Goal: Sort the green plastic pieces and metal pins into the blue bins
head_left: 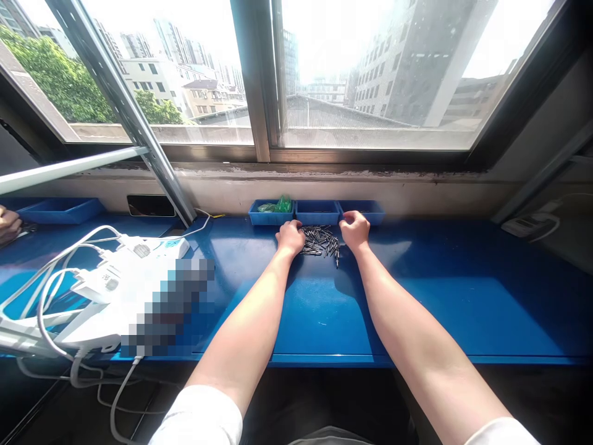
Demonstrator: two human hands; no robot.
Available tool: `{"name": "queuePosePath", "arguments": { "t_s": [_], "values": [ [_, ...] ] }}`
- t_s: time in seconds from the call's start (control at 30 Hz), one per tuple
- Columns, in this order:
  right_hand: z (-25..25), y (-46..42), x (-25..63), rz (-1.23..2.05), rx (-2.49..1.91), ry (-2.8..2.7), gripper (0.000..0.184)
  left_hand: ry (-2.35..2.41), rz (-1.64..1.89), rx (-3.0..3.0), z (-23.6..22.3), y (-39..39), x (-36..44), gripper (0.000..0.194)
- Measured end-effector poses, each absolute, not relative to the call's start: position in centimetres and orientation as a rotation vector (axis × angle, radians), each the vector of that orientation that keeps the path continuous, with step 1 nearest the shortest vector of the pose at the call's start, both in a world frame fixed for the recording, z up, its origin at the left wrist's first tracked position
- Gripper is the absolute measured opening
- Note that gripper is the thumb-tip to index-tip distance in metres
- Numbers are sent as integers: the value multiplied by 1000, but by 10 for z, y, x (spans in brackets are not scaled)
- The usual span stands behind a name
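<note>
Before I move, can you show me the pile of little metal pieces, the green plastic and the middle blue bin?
Metal pieces (pixel 315 240): head view, middle of the pile.
Green plastic (pixel 283 204): head view, its bright, raised right part.
Middle blue bin (pixel 317 219): head view, its front wall.

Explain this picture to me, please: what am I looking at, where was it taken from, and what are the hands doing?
There is no machine here, only a person with bare hands. The single picture comes from a camera on their head, looking forward and down.

On the blue table lies a loose pile of thin, dark metal parts. The left hand is at its left edge; the right hand is to its right, in front of the right blue bin. Whether either holds a part is too small to tell.

Two more bins stand beside it; the left one contains something green. Further left are white plugs and cables, and another person's hand.
</note>
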State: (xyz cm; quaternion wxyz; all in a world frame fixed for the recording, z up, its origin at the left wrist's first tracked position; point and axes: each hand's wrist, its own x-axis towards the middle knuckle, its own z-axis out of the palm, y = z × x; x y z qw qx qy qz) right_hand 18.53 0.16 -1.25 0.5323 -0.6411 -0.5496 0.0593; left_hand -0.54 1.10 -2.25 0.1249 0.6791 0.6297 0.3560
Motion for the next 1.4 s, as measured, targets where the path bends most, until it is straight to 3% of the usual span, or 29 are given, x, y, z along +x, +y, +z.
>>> {"name": "queuePosePath", "arguments": {
  "t_s": [0.13,0.33,0.47,0.73,1.0,1.13,1.4],
  "values": [
    [-14,-2,178,376,-1572,-1525,19,1823,1008,2005,-22,10,-4,24],
    [-21,2,172,358,-1664,-1670,26,1832,998,2021,-23,12,-4,23],
    [-24,3,169,354,-1638,-1712,18,1829,1012,2035,-25,13,-4,23],
    [-12,-2,164,521,-1438,-1524,18,1778,1081,2024,-19,8,-3,23],
    [-10,-5,159,1003,-1118,-1322,29,1302,1300,2189,-14,-2,6,20],
    [-10,-6,159,1064,-1098,-1311,34,1259,1276,2182,-11,-5,5,17],
    [-6,-10,158,1047,-1067,-1295,28,1242,1261,2195,-12,-5,5,17]
  ]
}}
